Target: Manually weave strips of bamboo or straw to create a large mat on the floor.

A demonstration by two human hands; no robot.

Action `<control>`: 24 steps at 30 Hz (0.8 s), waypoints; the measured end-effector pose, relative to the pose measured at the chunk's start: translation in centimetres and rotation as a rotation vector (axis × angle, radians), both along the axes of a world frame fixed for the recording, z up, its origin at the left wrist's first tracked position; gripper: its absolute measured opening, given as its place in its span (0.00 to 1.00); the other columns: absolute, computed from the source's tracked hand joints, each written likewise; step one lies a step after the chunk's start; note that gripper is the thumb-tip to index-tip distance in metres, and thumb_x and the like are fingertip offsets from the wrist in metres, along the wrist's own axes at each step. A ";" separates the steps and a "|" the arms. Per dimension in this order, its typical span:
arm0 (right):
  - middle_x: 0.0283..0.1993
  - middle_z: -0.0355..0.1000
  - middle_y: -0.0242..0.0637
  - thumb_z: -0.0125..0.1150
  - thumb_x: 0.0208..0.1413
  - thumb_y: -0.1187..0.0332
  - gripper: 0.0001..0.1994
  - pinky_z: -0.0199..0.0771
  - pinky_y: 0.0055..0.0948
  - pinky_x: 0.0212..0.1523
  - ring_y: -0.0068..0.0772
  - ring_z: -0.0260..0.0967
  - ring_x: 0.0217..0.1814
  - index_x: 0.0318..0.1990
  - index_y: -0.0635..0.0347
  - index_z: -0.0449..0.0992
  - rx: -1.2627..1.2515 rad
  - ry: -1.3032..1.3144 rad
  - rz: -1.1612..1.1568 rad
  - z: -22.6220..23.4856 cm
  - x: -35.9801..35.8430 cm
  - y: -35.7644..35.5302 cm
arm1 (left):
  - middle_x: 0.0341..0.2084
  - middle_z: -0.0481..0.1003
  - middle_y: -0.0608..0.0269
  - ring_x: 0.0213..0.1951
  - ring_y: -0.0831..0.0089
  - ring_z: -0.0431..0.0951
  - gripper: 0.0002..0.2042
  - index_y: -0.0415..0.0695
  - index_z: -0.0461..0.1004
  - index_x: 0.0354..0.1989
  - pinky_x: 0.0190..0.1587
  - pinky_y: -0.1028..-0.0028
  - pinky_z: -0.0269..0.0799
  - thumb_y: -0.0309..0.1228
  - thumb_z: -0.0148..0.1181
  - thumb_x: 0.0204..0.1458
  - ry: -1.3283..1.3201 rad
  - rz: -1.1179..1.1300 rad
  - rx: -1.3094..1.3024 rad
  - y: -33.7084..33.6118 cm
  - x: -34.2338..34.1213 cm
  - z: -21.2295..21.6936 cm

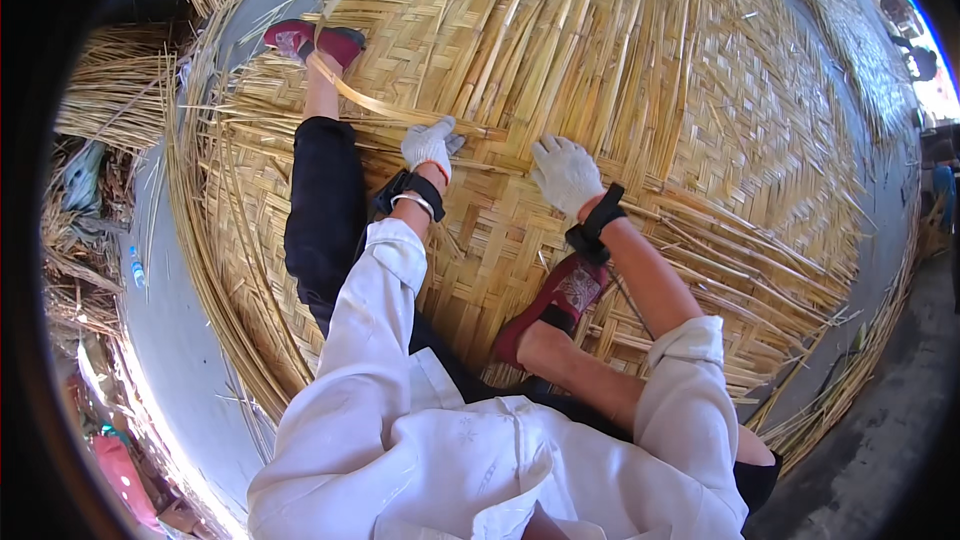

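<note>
A large mat [760, 140] of yellow split-reed strips lies under me in a herringbone weave. My left hand [430, 147], in a white knit glove, is closed at the mat's middle around a long flat reed strip [365, 100]. That strip curves up and back over my left shoe. Its exact grip is partly hidden by the fingers. To the right, my right hand [566, 172], also gloved, lies palm down with fingers stretched on the weave, at the lower ends of several long upright strips [570, 50]. More loose strips [390, 130] run crosswise left of my left hand.
My left shoe [345, 43] rests on the mat's far left, my right shoe [555, 305] near my right wrist. Unwoven strip ends [740, 250] fan out at right. Reed bundles [115, 90] lie at far left; a plastic bottle [137, 267] is on the grey floor [185, 310].
</note>
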State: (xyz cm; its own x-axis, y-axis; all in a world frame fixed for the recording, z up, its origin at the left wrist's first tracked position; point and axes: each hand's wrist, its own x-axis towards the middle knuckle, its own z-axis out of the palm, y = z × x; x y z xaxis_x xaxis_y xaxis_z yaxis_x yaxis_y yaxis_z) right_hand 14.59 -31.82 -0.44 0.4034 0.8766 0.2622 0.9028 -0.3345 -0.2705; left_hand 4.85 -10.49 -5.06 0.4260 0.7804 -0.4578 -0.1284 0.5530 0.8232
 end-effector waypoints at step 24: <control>0.18 0.69 0.39 0.55 0.53 0.61 0.14 0.64 0.27 0.23 0.25 0.68 0.21 0.30 0.67 0.73 0.564 0.909 -0.504 2.3 -1.5 9.3 | 0.39 0.73 0.49 0.43 0.53 0.72 0.20 0.39 0.73 0.40 0.46 0.65 0.67 0.41 0.54 0.42 0.806 -0.966 1.279 11.2 3.2 2.5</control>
State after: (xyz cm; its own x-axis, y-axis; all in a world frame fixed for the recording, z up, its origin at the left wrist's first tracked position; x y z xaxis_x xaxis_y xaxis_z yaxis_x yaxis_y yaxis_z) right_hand 13.05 -22.57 1.83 0.9086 0.4176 -0.0005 0.1032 -0.2259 -0.9687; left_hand 8.10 0.73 -2.58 0.8994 0.4158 -0.1351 0.4299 -0.7848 0.4464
